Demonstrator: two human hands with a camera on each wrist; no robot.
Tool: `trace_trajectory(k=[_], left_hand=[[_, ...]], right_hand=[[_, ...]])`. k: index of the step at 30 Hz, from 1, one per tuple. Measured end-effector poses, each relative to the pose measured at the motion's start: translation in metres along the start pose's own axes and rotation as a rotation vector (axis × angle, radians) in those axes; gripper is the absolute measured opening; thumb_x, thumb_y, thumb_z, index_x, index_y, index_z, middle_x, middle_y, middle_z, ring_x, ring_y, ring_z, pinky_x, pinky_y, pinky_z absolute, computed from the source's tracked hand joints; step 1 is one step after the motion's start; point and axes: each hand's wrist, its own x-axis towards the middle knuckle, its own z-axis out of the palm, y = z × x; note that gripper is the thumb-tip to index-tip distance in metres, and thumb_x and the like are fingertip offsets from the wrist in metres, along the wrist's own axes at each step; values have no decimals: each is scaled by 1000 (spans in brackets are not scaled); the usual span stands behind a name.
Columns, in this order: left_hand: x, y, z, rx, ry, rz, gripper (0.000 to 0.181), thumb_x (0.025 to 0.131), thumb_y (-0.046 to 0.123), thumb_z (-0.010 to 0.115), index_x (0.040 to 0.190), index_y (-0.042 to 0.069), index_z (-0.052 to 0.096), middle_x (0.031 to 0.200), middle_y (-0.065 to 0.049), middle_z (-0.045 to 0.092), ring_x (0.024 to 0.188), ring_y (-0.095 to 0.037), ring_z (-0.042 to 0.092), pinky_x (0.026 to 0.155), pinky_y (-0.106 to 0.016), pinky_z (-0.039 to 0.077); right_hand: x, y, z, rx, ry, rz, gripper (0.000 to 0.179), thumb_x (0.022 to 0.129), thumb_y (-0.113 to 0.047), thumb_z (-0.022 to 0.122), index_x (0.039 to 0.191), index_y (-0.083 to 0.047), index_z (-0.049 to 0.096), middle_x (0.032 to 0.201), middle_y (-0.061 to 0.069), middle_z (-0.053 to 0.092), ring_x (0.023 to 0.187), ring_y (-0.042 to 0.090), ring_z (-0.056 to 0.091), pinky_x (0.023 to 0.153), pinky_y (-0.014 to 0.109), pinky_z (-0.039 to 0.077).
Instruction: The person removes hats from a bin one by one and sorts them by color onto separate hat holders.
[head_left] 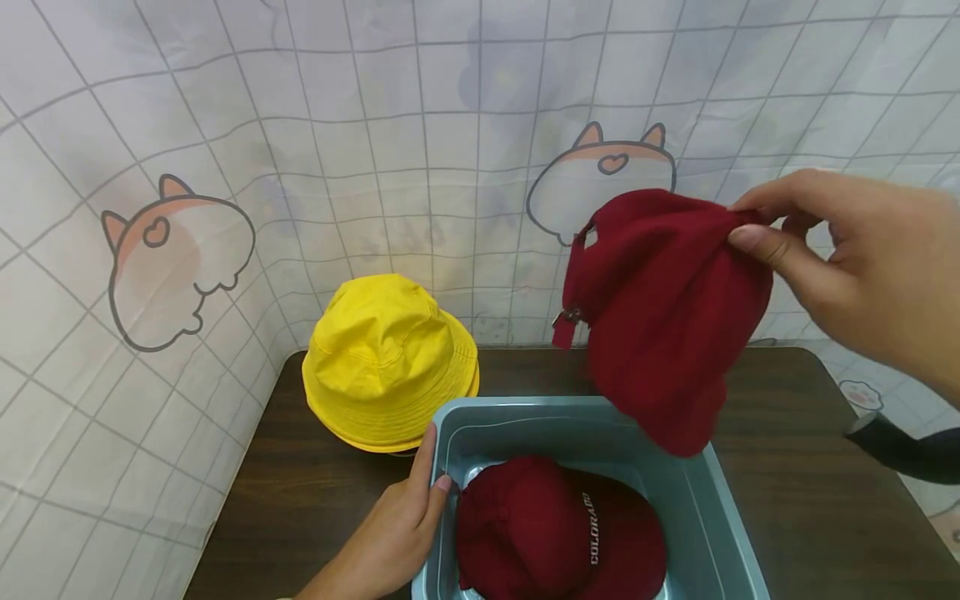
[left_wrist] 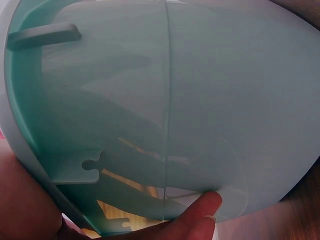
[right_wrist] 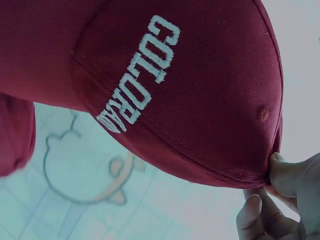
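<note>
A dark red baseball cap (head_left: 667, 308) hangs in the air over the back right of the blue-grey plastic bin (head_left: 712, 500). Between thumb and fingers, my right hand (head_left: 862, 258) pinches its crown; the right wrist view shows white COLORADO lettering on this cap (right_wrist: 215, 95). Inside the bin lies another red cap (head_left: 555, 525), also lettered COLORADO. My left hand (head_left: 397, 525) grips the bin's left rim, its thumb over the edge. Seen from the left wrist, fingertips (left_wrist: 205, 205) press against the bin's outer wall (left_wrist: 225, 100).
Yellow bucket hats (head_left: 390, 358), apparently stacked, sit on the dark wood table (head_left: 300, 508) behind and left of the bin. A grid-patterned sheet (head_left: 375, 150) hangs behind and along the left. One black curved object (head_left: 907, 450) juts in at the right edge.
</note>
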Motion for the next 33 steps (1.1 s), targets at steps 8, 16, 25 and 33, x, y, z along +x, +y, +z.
trace_trajectory(k=[8,16,25,33], left_hand=[[1,-1,-1,3,7,3,71,111,40,39,165,21,-3,134,-21,64,87,-19,75,74,-33,62],[-1,0,1,40,35,18,71,111,41,40,166,20,1,131,-18,66,88,-15,73,79,-37,60],[0,-2,0,24,21,18,70,111,39,39,166,20,-1,133,-22,64,88,-18,74,77,-36,61],[0,-2,0,-3,0,7,71,111,37,41,166,22,-3,137,-23,61,89,-19,74,76,-35,61]], right_hand=[[19,32,2,30,22,110,30,102,-13,62,127,2,65,107,29,68,84,26,51,59,0,25],[36,67,16,-85,-36,103,32,103,-17,59,126,6,64,105,31,66,79,39,55,52,18,34],[45,89,50,-65,-105,89,29,102,-15,62,122,4,66,103,30,69,79,39,58,59,38,49],[44,91,77,-52,-143,26,25,100,-16,65,121,-2,68,102,24,71,84,38,63,69,53,53]])
